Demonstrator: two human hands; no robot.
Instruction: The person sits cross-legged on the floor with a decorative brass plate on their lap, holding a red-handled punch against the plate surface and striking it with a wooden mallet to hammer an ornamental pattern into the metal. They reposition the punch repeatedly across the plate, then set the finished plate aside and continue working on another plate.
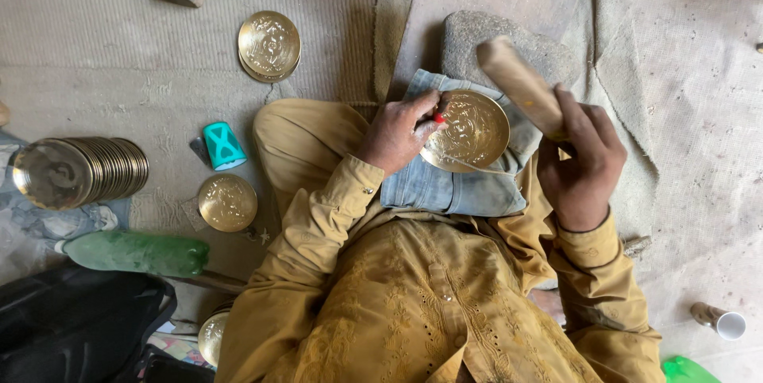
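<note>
A round brass plate (pixel 475 135) with engraved patterns rests on a folded piece of denim cloth (pixel 445 188) over my lap. My left hand (pixel 397 133) pinches a small red-tipped chisel (pixel 439 119) against the plate's left part. My right hand (pixel 580 164) grips a wooden mallet (pixel 518 83), raised and tilted above the plate's right side. I sit cross-legged in mustard-yellow clothes.
A stack of engraved brass plates (pixel 269 45) lies ahead on the mat. A row of plates (pixel 79 170) leans at the left. Nearby are a single plate (pixel 227 203), a teal cup (pixel 222 146), a green bottle (pixel 135 253), a black bag (pixel 75 323) and a stone (pixel 509 45).
</note>
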